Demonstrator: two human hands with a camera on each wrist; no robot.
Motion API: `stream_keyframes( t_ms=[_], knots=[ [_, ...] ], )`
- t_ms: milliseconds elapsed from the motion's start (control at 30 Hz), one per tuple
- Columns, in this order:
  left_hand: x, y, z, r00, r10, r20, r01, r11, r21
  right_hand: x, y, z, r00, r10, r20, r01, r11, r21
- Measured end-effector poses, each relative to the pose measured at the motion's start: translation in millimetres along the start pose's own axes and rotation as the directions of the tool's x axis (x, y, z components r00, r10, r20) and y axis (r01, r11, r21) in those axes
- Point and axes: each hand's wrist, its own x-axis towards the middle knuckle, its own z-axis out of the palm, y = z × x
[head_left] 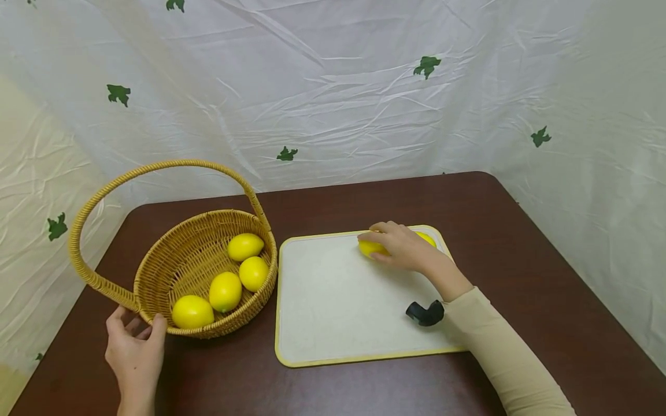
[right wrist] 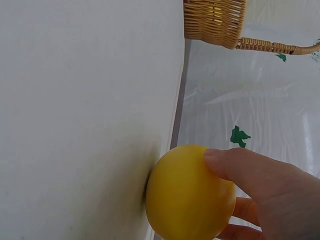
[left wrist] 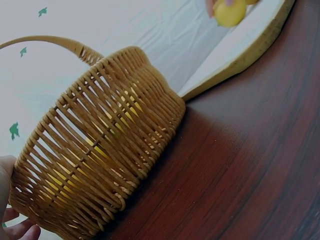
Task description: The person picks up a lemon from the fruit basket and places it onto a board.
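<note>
Yellow oval lemon (head_left: 369, 248) gripped by your right hand (head_left: 403, 248) at the far side of the white rectangular board (head_left: 333, 306).
Your left hand (head_left: 134, 352) pinches the near-left rim of the round tan wicker basket (head_left: 156, 283); four yellow lemons (head_left: 225, 292) lie inside.

Head view faces down; wrist views share basket (left wrist: 152, 95)

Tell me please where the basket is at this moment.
In the head view, the basket stands on the left side of the table, just left of the white board, with four lemons inside it.
</note>
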Motion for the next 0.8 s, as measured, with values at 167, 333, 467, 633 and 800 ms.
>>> stream_keyframes(
  t_ms=[167, 333, 467, 633, 800],
  knots=[
    [0.5, -1.9, 1.5, 1.000, -0.004, -0.010, 0.004, 1.000, 0.001, 1.9, -0.1, -0.4, 1.000, -0.011, -0.005, 0.011, 1.000, 0.001],
    [1.1, -4.2, 2.7, 1.000, -0.009, -0.016, 0.009, 1.000, 0.007, 3.6, -1.1, -0.8, 1.000, -0.026, -0.015, 0.026, 1.000, -0.005],
    [-0.2, -2.2, 1.4, 1.000, -0.011, -0.008, 0.011, 1.000, 0.005, 4.4, -2.8, -2.0, 0.999, -0.032, -0.011, 0.032, 0.999, -0.014],
    [-0.8, -1.4, 0.8, 1.000, 0.003, 0.001, -0.003, 1.000, 0.009, 5.8, -4.1, -4.0, 0.999, -0.032, -0.011, 0.032, 0.999, -0.013],
    [0.2, -1.2, 2.0, 1.000, 0.001, -0.009, -0.001, 1.000, -0.003, 9.0, -6.2, -7.8, 0.998, -0.052, -0.028, 0.052, 0.999, 0.004]
  ],
)
